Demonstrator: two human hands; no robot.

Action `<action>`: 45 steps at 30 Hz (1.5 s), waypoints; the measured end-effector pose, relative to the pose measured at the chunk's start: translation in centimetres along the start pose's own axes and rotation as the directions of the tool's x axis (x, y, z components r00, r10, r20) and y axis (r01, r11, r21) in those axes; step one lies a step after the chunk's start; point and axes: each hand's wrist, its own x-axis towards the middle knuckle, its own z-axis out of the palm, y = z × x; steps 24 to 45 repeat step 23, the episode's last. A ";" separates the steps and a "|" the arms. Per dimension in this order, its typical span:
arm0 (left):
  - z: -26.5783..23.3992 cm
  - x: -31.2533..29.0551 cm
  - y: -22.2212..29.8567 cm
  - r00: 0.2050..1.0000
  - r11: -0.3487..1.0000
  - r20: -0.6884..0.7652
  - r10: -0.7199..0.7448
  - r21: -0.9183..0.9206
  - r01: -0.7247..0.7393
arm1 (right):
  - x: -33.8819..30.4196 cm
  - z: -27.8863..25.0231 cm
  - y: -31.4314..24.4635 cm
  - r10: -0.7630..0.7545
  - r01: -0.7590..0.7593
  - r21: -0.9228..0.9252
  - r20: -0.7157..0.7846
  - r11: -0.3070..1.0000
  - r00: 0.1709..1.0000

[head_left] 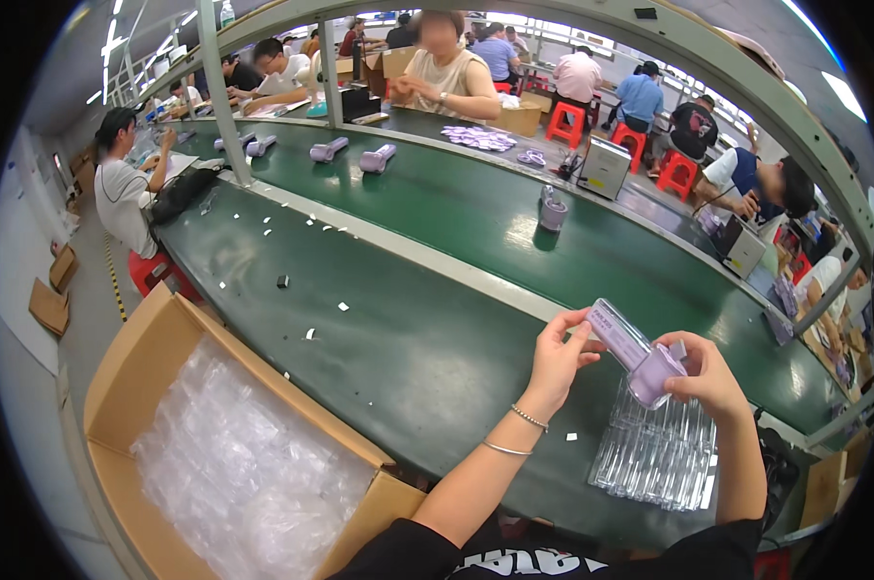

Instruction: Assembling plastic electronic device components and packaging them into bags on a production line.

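Note:
Both my hands hold a lilac handheld device [657,375] tilted above the green bench. It has a wide, rounded end and a long part with clear plastic over it. My left hand [559,360] pinches the long part's far tip between thumb and fingers. At the wide end, my right hand [704,379] grips the body, and a small grey tab [679,349] shows beside its fingers. Under the device, a row of clear plastic pieces [649,459] lies side by side on the bench, partly covered by my right hand and forearm.
An open cardboard box [128,387] of clear plastic pieces stands at my left. Paper scraps [343,306] and a small black block [282,281] dot the bench. Beyond a metal rail, a green conveyor belt [437,208] carries several lilac devices [553,211]. Several people work around it.

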 end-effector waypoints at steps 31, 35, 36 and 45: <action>-0.1 -0.9 -2.6 0.948 0.150 0.153 0.278 0.968 -0.200 | 26.4 -2.9 13.9 0.028 -0.212 -0.354 -0.460 0.911 0.888; -0.1 -0.9 -2.6 0.948 0.150 0.153 0.278 0.968 -0.200 | 26.4 -2.9 13.9 0.028 -0.212 -0.354 -0.460 0.911 0.888; -0.1 -0.9 -2.6 0.948 0.150 0.153 0.278 0.968 -0.200 | 26.4 -2.9 13.9 0.028 -0.212 -0.354 -0.460 0.911 0.888; -0.1 -0.9 -2.6 0.948 0.150 0.153 0.278 0.968 -0.200 | 26.4 -2.9 13.9 0.028 -0.212 -0.354 -0.460 0.911 0.888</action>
